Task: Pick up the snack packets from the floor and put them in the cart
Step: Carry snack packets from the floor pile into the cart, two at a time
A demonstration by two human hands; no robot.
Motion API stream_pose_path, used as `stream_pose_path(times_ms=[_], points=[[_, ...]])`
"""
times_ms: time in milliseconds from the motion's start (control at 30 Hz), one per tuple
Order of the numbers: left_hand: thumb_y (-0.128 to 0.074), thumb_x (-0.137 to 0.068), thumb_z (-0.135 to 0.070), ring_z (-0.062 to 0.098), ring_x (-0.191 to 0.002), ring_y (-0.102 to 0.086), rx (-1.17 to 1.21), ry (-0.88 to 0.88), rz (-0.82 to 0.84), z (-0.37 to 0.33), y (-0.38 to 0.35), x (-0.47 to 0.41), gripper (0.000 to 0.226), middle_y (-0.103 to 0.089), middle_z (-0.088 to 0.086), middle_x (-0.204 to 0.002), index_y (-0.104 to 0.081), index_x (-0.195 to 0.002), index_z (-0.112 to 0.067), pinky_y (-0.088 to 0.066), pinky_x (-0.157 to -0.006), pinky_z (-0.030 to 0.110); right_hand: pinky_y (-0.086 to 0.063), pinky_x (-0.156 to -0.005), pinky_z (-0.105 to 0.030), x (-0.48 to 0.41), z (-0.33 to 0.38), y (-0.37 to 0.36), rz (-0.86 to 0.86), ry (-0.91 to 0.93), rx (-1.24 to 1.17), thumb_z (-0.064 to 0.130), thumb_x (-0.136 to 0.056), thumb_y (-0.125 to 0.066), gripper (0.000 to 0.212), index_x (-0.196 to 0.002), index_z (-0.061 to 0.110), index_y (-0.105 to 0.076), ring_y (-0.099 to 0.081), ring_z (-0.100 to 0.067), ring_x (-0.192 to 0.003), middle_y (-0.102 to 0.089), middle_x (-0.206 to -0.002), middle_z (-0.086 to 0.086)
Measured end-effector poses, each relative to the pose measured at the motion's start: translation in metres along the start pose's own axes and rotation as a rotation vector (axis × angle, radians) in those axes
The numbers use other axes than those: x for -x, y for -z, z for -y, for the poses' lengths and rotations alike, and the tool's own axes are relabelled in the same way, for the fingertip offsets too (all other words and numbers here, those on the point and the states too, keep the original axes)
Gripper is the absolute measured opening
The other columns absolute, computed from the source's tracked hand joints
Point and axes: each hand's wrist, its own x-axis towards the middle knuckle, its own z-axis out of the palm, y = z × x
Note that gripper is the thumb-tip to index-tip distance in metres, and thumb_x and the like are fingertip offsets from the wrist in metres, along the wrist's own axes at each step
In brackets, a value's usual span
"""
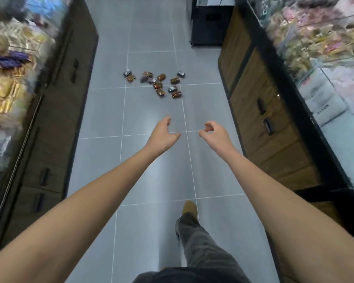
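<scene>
Setting: grey tiled floor (pixel 102 113) of a shop aisle fills the middle of the frame. It is bounded on both sides by wooden cabinets (pixel 253 103), and blurred stocked shelves (pixel 315 37) are seen above them.
Task items: snack packets (pixel 159 84) are scattered in a loose cluster on the floor at the upper centre of the frame. Some touch and some lie just apart; none is held.
Destination: no cart is seen anywhere in the frame.
Left side: left hand (pixel 161 135) is stretched forward at mid-frame over bare tile, with fingers loosely curled and nothing grasped, well short of the cluster.
Right side: right hand (pixel 215 135) is held level with it, just beside, with fingers likewise slack and curled around nothing.
Footing: tan shoe (pixel 189 208) is set on the floor at the lower centre, pointing up the aisle.
Step in hand: the approach is judged to be under way, and collection is not yet begun.
Next move: the remaining gap must be closed and the body lowered until the floor is within reach. The nearest packets can then be pinched or scooped, several at a time where they touch. The cart must be located before anything can be dropped in.
</scene>
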Motion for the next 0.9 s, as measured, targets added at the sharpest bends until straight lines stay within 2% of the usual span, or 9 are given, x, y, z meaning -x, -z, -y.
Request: stream_pose_path(times_ms=[133,433,567,767,900], points=[[-0.060,-0.090,-0.019,0.022,-0.134,-0.040,0.045,0.063,-0.046,-0.018,0.009,-0.064,0.064,-0.038,0.007,-0.148,-0.030,-0.146,-0.011,-0.036,-0.108,0.034,-0.037,-0.082,-0.019,-0.070,0.031,0.003,0.061,0.016,0.014,0.019,-0.089,-0.060,0.043,-0.130,0.008,-0.053,-0.056,-0.018,-0.108,-0.059,-0.118,-0.005],[-0.060,-0.090,-0.022,0.022,-0.132,-0.042,0.101,0.143,-0.137,-0.036,0.047,-0.175,0.062,-0.039,0.005,-0.147,-0.032,-0.145,-0.015,-0.039,-0.105,0.037,-0.038,-0.089,-0.023,-0.204,0.090,-0.013,0.143,0.075,0.061,0.019,-0.088,-0.060,0.041,-0.127,0.008,-0.055,-0.056,-0.021,-0.114,-0.060,-0.123,-0.008],[-0.060,-0.090,-0.023,0.023,-0.132,-0.042,0.096,0.151,-0.152,-0.033,0.070,-0.236,0.063,-0.039,0.006,-0.147,-0.031,-0.145,-0.014,-0.037,-0.105,0.034,-0.038,-0.088,-0.022,-0.263,0.118,-0.031,0.171,0.077,0.050,0.018,-0.088,-0.059,0.041,-0.127,0.008,-0.055,-0.056,-0.020,-0.113,-0.059,-0.124,-0.009],[-0.059,-0.090,-0.021,0.023,-0.132,-0.043,0.100,0.145,-0.123,-0.037,0.113,-0.353,0.062,-0.040,0.005,-0.147,-0.032,-0.145,-0.014,-0.038,-0.101,0.032,-0.037,-0.085,-0.021,-0.364,0.166,-0.060,0.165,0.061,0.027,0.018,-0.087,-0.060,0.039,-0.125,0.011,-0.055,-0.054,-0.015,-0.103,-0.059,-0.120,-0.006],[-0.060,-0.089,-0.020,0.022,-0.131,-0.043,0.076,0.139,-0.071,-0.045,0.144,-0.424,0.061,-0.041,0.005,-0.145,-0.033,-0.144,-0.014,-0.038,-0.106,0.034,-0.035,-0.080,-0.017,-0.429,0.204,-0.076,0.165,0.026,0.042,0.017,-0.089,-0.060,0.035,-0.123,0.012,-0.056,-0.051,-0.012,-0.097,-0.057,-0.111,-0.002]])
